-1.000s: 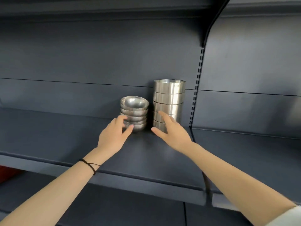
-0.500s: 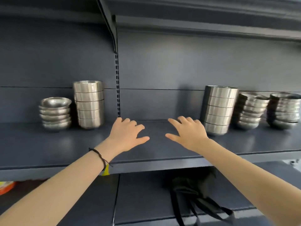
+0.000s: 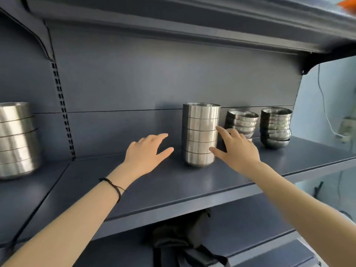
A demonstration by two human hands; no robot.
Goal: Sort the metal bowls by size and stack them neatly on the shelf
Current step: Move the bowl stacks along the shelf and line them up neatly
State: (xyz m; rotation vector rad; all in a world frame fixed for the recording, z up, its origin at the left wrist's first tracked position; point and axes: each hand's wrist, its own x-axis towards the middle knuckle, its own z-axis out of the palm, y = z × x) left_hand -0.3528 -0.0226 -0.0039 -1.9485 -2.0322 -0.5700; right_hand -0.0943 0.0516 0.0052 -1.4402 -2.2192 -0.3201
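Note:
A tall stack of straight-sided metal bowls (image 3: 200,134) stands on the dark grey shelf (image 3: 173,182). My left hand (image 3: 147,154) hovers open just left of it, fingers spread, not touching. My right hand (image 3: 236,149) is open at the stack's right side, index finger and thumb at or against its wall. Behind that hand sits a stack of rounded bowls (image 3: 241,121), and farther right another rounded stack (image 3: 275,127). A further straight-sided stack (image 3: 17,139) stands at the far left on the neighbouring shelf section.
The upper shelf (image 3: 192,22) overhangs the bowls. A slotted upright (image 3: 62,112) divides the shelf sections. A dark bag (image 3: 185,245) lies on the lower shelf. A white cable (image 3: 327,116) hangs at the right, past the shelf's end.
The view has swung right, away from the left stacks. Both hands have travelled right and forward and now flank the tall straight-sided stack.

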